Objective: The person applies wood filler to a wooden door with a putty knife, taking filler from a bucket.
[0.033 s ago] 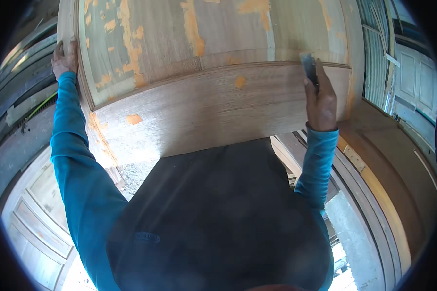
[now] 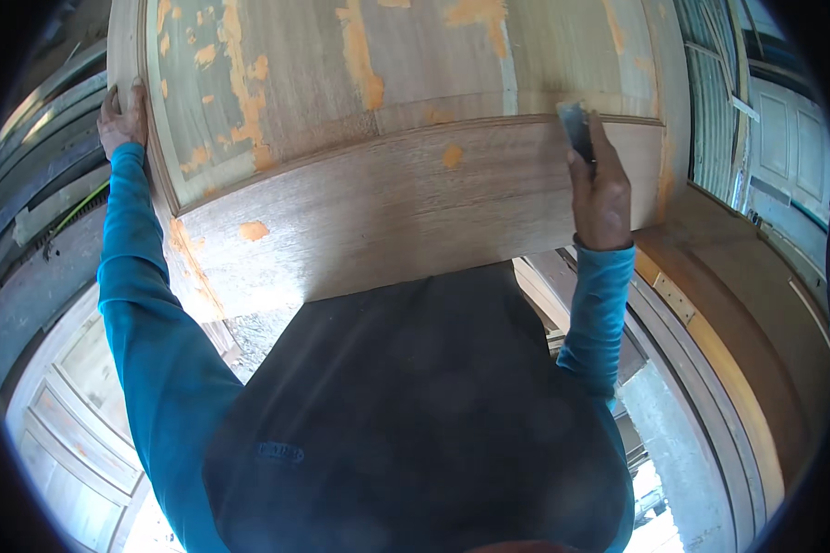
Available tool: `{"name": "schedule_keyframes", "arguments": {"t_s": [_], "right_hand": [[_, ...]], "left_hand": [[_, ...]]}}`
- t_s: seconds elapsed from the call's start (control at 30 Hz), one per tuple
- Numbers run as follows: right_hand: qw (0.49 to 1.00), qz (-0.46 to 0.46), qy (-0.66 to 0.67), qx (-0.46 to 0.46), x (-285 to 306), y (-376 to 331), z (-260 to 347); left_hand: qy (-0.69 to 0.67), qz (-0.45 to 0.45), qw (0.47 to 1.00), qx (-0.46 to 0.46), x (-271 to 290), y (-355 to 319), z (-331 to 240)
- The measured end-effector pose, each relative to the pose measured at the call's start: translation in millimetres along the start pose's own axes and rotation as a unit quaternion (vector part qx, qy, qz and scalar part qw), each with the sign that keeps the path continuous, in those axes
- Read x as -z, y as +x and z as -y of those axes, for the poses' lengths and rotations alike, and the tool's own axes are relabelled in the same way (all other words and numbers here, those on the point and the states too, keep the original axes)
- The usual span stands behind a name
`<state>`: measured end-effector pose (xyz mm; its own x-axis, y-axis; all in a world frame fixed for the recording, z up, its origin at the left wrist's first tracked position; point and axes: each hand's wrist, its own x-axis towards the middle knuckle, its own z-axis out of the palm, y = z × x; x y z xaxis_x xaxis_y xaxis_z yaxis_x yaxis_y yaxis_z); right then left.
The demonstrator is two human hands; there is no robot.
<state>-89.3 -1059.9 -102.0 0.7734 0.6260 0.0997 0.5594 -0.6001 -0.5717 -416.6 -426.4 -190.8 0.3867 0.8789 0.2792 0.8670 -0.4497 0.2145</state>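
1. While the left hand [image 2: 124, 122] stays at the left edge of a wooden panelled door [image 2: 378, 221], its thumb and fingers stand a little apart; whether they clamp the edge, I cannot tell.
2. Near the door's right side, the right hand [image 2: 607, 203] pinches a small flat tool [image 2: 576, 129] between thumb and fingers — grey and blurred, its upper end pointing away from the body.
3. That tool sits over the moulding [image 2: 378, 129] running across the door; whether it touches the wood is unclear.
4. The door spans the space in front of the dark shirt [image 2: 415, 415], with orange patches [image 2: 454, 155] scattered across its panels and lower rail.
5. Blue sleeves [image 2: 148, 323] cover both arms.
6. Around the work stand stacked boards [image 2: 51, 152] on the left, a pale panelled door [image 2: 788, 138] at upper right — and another panelled piece [image 2: 83, 433] at lower left.
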Motion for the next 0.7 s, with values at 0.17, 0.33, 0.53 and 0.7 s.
{"name": "schedule_keyframes", "arguments": {"t_s": [0.17,0.33,0.53,0.7], "right_hand": [[0.999,0.008,-0.036,0.001,-23.7,-7.6,21.0],[0.995,0.024,-0.093,-0.004,-37.7,-3.9,32.2],[0.995,0.031,-0.091,-0.006,-45.8,-6.8,37.8],[0.995,0.033,-0.094,-0.009,-49.1,-3.4,39.7]], "left_hand": [[-0.018,-0.004,1.000,-0.006,-1.5,0.4,0.1],[-0.026,-0.008,1.000,-0.016,1.5,-1.8,-4.1],[-0.034,-0.005,0.999,-0.007,2.6,-2.2,-4.2],[-0.032,-0.002,0.999,-0.003,5.3,-1.7,-6.3]]}}
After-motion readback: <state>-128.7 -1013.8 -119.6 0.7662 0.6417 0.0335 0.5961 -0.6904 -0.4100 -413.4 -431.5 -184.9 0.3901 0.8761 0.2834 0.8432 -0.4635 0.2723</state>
